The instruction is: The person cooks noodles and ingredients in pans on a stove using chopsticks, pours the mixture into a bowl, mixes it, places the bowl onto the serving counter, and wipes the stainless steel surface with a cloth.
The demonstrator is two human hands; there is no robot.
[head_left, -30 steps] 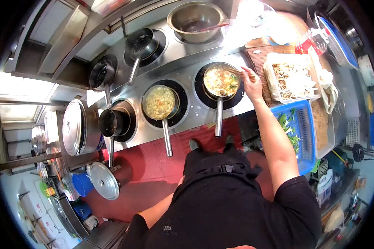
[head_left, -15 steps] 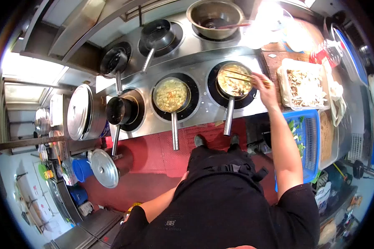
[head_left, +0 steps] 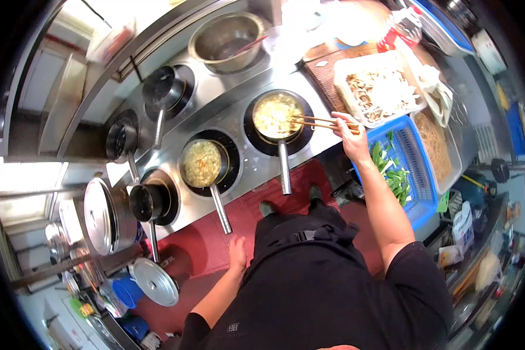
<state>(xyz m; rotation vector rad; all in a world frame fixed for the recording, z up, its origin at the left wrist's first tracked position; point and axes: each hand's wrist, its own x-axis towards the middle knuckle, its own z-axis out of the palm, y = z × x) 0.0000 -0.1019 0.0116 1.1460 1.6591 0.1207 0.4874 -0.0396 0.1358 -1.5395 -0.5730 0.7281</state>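
My right hand (head_left: 351, 137) is closed round a pair of long chopsticks (head_left: 318, 122), whose tips reach into the right pan (head_left: 278, 115) of pale yellowish food. That pan sits on a burner, its metal handle pointing toward me. To its left, a second pan (head_left: 202, 163) holds greenish-yellow food with orange bits. My left hand (head_left: 237, 253) hangs near my waist, holding nothing, below the end of the second pan's handle (head_left: 220, 209). Its fingers look extended and do not touch the handle.
Several dark pans stand at the left, one a small pot (head_left: 146, 202). A steel bowl (head_left: 226, 44) is at the back. On the right are a tub of sliced mushrooms (head_left: 379, 90), a blue basket (head_left: 417, 169) with greens and a tub of noodles (head_left: 434, 146).
The view has shifted and tilted. My left hand has come out from beside my body and swung forward. My right hand still grips the chopsticks, now drawn back a little from the pan.
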